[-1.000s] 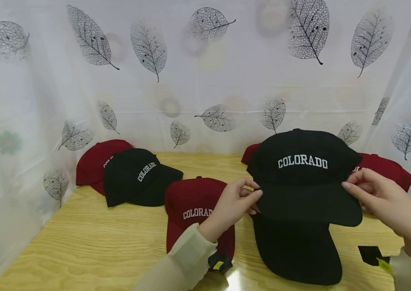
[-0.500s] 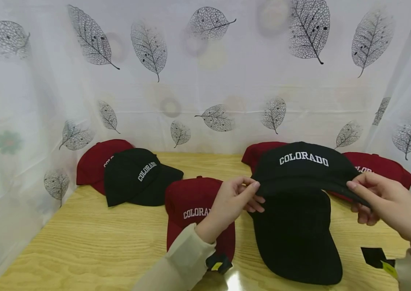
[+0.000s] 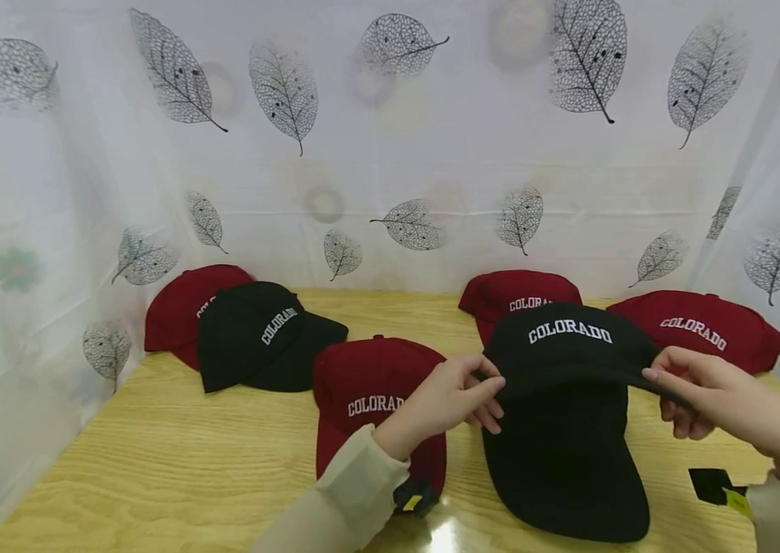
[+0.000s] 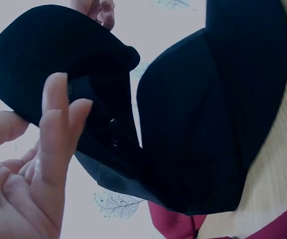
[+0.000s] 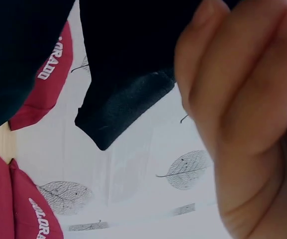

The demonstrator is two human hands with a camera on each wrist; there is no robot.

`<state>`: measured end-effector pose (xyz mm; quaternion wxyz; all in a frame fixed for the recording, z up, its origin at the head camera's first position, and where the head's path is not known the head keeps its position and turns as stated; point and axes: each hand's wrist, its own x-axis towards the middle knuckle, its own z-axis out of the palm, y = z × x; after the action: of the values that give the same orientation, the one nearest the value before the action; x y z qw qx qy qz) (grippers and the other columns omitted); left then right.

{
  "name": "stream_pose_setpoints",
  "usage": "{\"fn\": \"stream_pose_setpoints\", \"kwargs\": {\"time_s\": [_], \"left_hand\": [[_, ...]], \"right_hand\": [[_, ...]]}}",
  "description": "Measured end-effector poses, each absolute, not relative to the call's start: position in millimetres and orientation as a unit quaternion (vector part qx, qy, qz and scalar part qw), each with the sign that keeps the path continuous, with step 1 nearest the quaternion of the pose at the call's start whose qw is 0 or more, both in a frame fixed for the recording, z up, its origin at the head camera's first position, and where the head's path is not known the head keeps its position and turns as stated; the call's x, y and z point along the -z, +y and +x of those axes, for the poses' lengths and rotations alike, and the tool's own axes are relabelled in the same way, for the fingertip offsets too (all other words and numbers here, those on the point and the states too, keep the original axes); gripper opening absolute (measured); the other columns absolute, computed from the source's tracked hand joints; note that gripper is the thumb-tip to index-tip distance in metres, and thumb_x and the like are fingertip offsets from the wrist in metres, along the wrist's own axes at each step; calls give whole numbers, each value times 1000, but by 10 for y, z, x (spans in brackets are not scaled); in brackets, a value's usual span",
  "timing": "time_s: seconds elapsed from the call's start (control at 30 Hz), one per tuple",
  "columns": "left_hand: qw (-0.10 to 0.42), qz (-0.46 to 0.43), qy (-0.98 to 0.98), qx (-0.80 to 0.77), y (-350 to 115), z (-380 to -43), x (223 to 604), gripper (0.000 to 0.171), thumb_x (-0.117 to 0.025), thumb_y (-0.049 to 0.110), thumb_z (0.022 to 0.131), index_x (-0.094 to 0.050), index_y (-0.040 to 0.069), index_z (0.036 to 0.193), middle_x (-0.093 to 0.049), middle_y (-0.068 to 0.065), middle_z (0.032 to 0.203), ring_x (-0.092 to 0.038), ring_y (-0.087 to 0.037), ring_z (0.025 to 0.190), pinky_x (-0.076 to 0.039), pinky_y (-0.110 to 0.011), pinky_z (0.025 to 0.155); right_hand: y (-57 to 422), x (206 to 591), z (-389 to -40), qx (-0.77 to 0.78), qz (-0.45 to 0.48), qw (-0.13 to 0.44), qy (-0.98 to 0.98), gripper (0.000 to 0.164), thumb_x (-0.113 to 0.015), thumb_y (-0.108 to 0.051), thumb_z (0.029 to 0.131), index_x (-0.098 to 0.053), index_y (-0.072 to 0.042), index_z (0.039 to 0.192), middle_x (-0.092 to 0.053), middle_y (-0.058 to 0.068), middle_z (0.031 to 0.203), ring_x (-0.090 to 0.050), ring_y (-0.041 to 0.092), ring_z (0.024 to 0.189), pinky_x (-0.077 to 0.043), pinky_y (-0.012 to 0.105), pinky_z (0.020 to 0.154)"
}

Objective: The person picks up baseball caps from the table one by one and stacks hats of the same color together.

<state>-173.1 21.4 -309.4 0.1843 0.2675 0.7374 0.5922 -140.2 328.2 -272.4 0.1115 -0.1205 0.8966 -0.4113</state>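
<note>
A black baseball cap [image 3: 570, 330] with white COLORADO lettering is held by its brim between both hands. At the brim's left edge my left hand [image 3: 461, 393] pinches it between thumb and index finger, the other fingers spread loosely below. The right edge is pinched by my right hand [image 3: 715, 395]. Directly under it, a second black cap [image 3: 566, 476] rests on the table, brim toward me. In the left wrist view, the held cap's brim [image 4: 39, 55] tilts away from the lower cap [image 4: 193, 109], their crowns overlapping at the back. Close in the right wrist view are curled fingers [image 5: 247, 84].
A red cap [image 3: 369, 384] sits left of the black caps, partly behind my left forearm. Two red caps [image 3: 521, 292] [image 3: 701, 330] lie behind. At the far left, a black cap [image 3: 252, 334] overlaps another red cap [image 3: 183, 307]. A leaf-printed curtain [image 3: 390, 153] surrounds the wooden table [image 3: 176, 461].
Both hands have tilted the held cap so its brim now shows nearly edge-on, and lowered it over the black cap beneath. More of the red caps behind shows.
</note>
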Motion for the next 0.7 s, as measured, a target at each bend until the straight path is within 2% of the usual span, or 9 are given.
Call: {"fn": "stream_pose_setpoints", "kwargs": {"time_s": [0.23, 0.37, 0.57, 0.7], "left_hand": [[229, 273, 754, -552, 262, -1717, 3175, 10, -52, 16, 90, -50, 6, 93, -62, -10, 70, -62, -19, 56, -50, -31, 55], [250, 273, 769, -520, 296, -1694, 3221, 10, -54, 13, 89, -48, 7, 94, -60, -7, 69, -62, -20, 58, -50, -29, 55], [259, 283, 814, -437, 340, -1662, 3256, 21, -59, 16, 86, -47, 9, 101, -59, 0, 65, -60, -12, 60, -43, -21, 54], [265, 293, 837, -379, 362, -1656, 3295, 31, -61, 22, 84, -46, 9, 107, -56, 3, 65, -53, -9, 59, -40, -19, 53]], "right_hand": [[3335, 2881, -1452, 391, -136, 163, 896, 16, -41, -16, 95, -42, 0, 93, -50, 5, 63, -54, 19, 49, -48, 32, 45], [3359, 2993, -1483, 394, -134, 202, 887, 17, -43, -18, 94, -41, -1, 94, -47, 6, 62, -52, 17, 50, -48, 33, 45], [3364, 3106, -1535, 404, -82, 259, 874, 26, -47, -26, 91, -38, -2, 93, -54, 11, 68, -57, 26, 53, -50, 38, 50], [3376, 3171, -1563, 393, -68, 278, 874, 29, -49, -28, 90, -39, -1, 94, -54, 10, 72, -57, 26, 58, -50, 38, 52]]}}
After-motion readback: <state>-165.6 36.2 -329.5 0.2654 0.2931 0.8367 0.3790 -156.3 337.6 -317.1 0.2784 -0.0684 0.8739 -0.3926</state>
